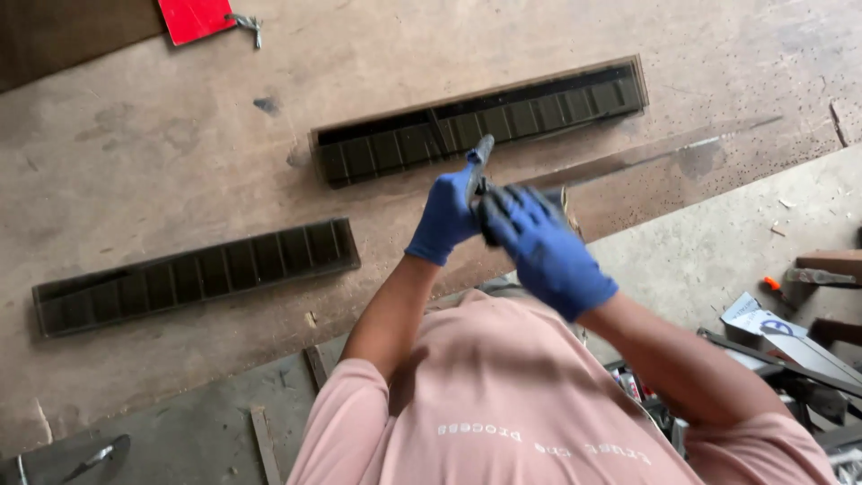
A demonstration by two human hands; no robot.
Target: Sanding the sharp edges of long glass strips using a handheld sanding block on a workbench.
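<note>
**Two gloved hands on a dark tool above slotted metal grilles**

At the far left of the frame, a long dark slotted metal grille (193, 277) lies flat on a large brown board (180, 135), running slightly uphill toward the right. At the lower left corner a dark sandal (94, 458) rests on the grey floor (180, 431). Near the upper left edge a red sheet (196, 18) lies with a small metal clip (247, 25) just beside it.

Toward the centre, a second, longer slotted grille (480, 121) lies on the same board, well apart from the first and higher in the frame.

Just below that grille, the left hand (446, 216), in a blue glove, is clenched around a dark narrow tool (479, 162), whose tip pokes up past the fingers and overlaps the grille's lower edge in the view. The right hand (543, 247), also blue-gloved, sits just right of the left and touches it; its grip is closed over the lower part of the same tool, though blur hides the exact finger placement. Both bare forearms rise from a pink shirt (503, 404) at the bottom centre.

At the right edge, a clutter of dark metal pieces (790, 377), a white-and-blue paper (763, 321) and a wooden block (831, 263) lies on the floor.
</note>
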